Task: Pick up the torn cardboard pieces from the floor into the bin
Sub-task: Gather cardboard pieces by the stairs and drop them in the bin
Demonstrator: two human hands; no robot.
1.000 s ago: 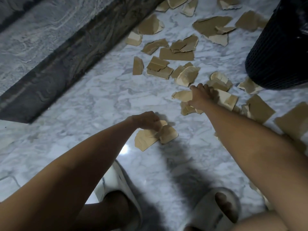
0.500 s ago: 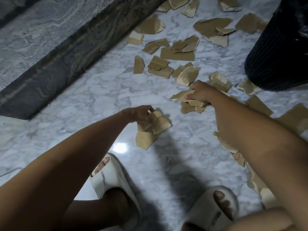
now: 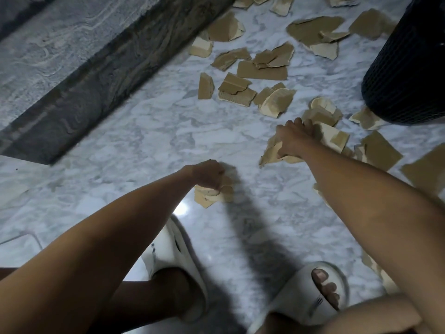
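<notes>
Scraps: torn cardboard pieces are lying all over the marble floor, thickest toward the top of the view, and some are overlapping each other.
Bin: dark mesh bin is sitting at the right edge, with one scrap lying right against its base.
Left hand: left hand is curling its fingers around a small bunch of pieces, low near the floor.
Right hand: right hand is gripping a few pieces too, fingers wrapped around them, with more scraps lying just past it toward the bin.
In the way: both forearms are crossing the middle of the view and covering some scraps along the right side; their shadows are falling dark across the floor.
Feet: two white slippers are standing at the bottom, toes showing in the right one.
Room: floor is white-grey marble, kinda shiny, with a light glare near the left slipper; a dark stone ledge is running diagonally across the upper left.
</notes>
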